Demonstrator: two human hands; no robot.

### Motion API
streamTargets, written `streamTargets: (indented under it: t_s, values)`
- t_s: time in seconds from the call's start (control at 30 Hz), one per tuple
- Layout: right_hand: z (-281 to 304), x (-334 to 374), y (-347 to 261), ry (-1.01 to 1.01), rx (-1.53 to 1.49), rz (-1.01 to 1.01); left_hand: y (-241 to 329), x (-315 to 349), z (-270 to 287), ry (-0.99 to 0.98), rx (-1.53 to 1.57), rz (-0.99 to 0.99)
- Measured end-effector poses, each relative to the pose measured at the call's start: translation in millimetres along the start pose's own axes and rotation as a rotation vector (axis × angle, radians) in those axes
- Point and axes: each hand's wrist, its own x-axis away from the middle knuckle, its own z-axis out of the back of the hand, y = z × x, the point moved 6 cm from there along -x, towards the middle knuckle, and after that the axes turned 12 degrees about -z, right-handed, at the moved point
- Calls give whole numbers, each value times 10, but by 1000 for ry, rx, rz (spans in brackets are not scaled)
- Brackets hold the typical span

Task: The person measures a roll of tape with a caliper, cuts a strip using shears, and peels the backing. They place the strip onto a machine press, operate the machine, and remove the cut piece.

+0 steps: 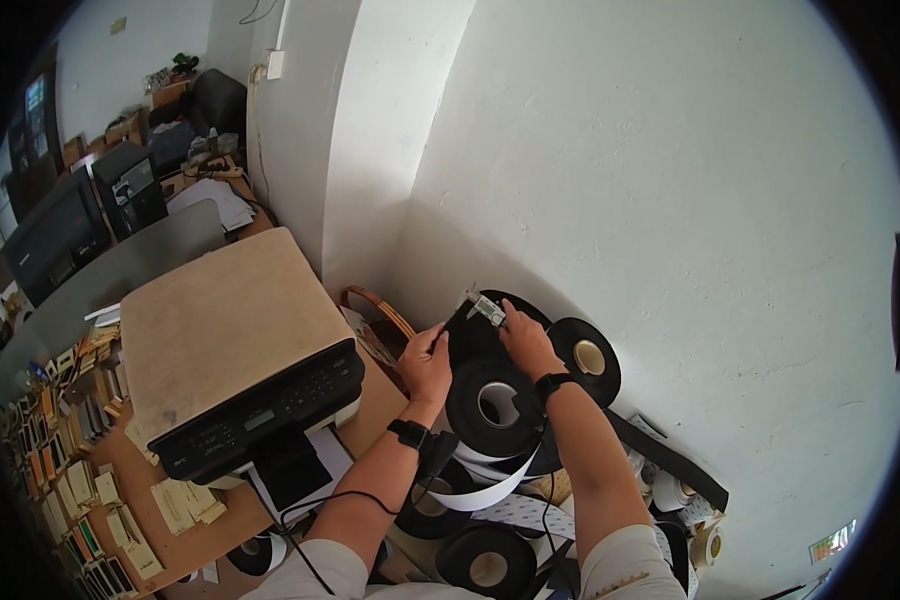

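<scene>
My right hand (530, 345) is closed around a digital caliper (488, 309) with a small display. The caliper's jaws meet the upper edge of a piece of black strip material (462, 334). My left hand (427, 368) grips the side of that black strip, thumb up, just left of the caliper. Behind the strip stands a large black roll (522, 306), partly hidden. Right below my hands lies a black roll with a white core (475, 428), and beside my right hand leans another with a tan core (610, 372).
On the wooden desk (375, 412) at left stands a printer (232, 330) with a tan top. Bundled cards (82, 485) cover the desk's left side. More rolls (460, 562) and a loose white strip (495, 493) crowd the area below. A white wall (690, 230) rises behind.
</scene>
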Motion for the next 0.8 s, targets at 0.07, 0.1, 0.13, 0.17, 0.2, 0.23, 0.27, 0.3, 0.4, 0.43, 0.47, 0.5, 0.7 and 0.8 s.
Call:
streamTargets:
  t_s: [0.07, 0.1, 0.13, 0.17, 0.2, 0.23, 0.27, 0.3, 0.4, 0.43, 0.47, 0.5, 0.7, 0.8]
  values:
    - [-15, -20, -6, -7, 43, -14, -3, 5, -2, 6, 0, -32]
    - [-23, -28, 5, -14, 86, -33, -3, 4, -7, 9, -1, -48]
    - [-20, -34, -3, -22, 128, -53, -6, 3, -10, 10, -3, -48]
    - [-12, -41, -12, -23, 125, -51, -1, 6, -18, 13, 3, -57]
    - [-7, -49, 4, -31, 143, -78, 3, 10, -27, 15, 9, -66]
    - [-7, -55, 22, -39, 161, -104, 4, 11, -31, 18, 14, -74]
    - [-16, -61, 36, -47, 178, -131, -3, 11, -29, 19, 10, -74]
    - [-19, -63, 38, -50, 177, -131, 4, 14, -34, 11, 18, -50]
    - [-9, -86, 41, -23, 170, -130, 3, 27, -52, -5, 32, -2]
    - [-15, -83, 46, -25, 170, -131, 8, 32, -54, 1, 24, -18]
    - [-25, -92, 44, -28, 164, -137, 15, 27, -50, 10, 16, -37]
    - [-32, -100, 42, -31, 159, -143, 24, 23, -45, 18, 8, -55]
    - [-34, -119, 38, -34, 142, -155, -25, 43, -48, 11, 10, -15]
    - [-20, -122, 28, -36, 151, -157, -38, 51, -50, 10, 14, -31]
